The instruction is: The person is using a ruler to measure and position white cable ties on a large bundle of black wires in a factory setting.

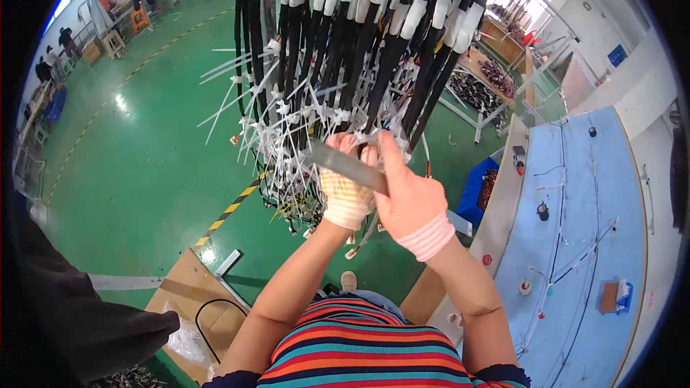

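Before me hang several black-wrapped wire harnesses (374, 43) with white wrapped bands. A dense cluster of white cable ties (287, 118) sticks out of their lower part. My left hand (345, 190), in a pale yellow-and-white glove, is closed among the harnesses at the right of the ties; what its fingers grip is partly hidden. My right hand (415, 205), in a pink-orange glove, is closed on a grey bar-shaped tool (348, 169). Blurred, the tool slants up to the left across my left hand. Its exact kind does not show.
To the right lies a long blue board (575, 244) with cables and small fixtures. A blue bin (478, 190) stands beside it. Cardboard (194, 302) and a dark cloth (86, 316) are at lower left. People sit at far-left benches.
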Available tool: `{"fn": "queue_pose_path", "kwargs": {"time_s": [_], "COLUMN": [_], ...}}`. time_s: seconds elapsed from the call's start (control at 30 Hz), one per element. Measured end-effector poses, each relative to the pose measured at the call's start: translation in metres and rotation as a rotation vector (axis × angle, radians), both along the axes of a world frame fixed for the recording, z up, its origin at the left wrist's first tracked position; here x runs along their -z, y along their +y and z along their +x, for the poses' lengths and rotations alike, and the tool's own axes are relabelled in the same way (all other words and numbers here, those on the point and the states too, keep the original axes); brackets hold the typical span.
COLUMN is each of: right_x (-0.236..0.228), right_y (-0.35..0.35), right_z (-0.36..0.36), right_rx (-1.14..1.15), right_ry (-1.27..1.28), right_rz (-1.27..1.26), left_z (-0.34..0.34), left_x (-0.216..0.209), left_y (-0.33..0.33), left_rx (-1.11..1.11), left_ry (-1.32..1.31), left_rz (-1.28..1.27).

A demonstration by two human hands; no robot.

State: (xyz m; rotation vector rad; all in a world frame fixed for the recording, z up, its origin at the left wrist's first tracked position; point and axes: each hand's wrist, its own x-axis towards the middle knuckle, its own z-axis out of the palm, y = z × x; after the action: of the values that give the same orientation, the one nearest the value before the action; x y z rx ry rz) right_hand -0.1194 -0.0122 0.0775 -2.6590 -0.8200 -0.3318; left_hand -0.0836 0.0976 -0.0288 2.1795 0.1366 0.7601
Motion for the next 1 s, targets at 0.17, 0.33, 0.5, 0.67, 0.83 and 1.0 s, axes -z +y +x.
{"fn": "queue_pose_path", "kwargs": {"time_s": [0.17,0.33,0.5,0.67,0.83,1.0], "right_x": [0.004,-0.017,-0.009,0.020,-0.008,-0.009], "right_y": [-0.041,-0.055,-0.039,-0.026,0.002,0.017], "right_z": [0.015,0.002,-0.014,-0.015,-0.031,-0.026], "right_rx": [-0.097,-0.084,-0.560,-0.598,-0.616,-0.639], "right_ry": [-0.152,0.434,-0.123,-0.292,-0.386,-0.432], "right_rz": [0.224,0.758,0.348,0.295,0.042,0.120], "left_z": [-0.075,-0.136,-0.151,-0.160,-0.162,-0.163], "left_x": [-0.023,-0.050,-0.075,-0.081,-0.067,-0.078], "left_y": [0.013,0.028,0.034,0.043,0.044,0.042], "left_rx": [0.317,0.501,0.351,0.385,0.532,0.482], "left_ry": [-0.006,-0.050,0.003,0.079,-0.041,0.060], "left_rz": [-0.634,-1.087,-0.984,-1.101,-1.154,-1.242]}}
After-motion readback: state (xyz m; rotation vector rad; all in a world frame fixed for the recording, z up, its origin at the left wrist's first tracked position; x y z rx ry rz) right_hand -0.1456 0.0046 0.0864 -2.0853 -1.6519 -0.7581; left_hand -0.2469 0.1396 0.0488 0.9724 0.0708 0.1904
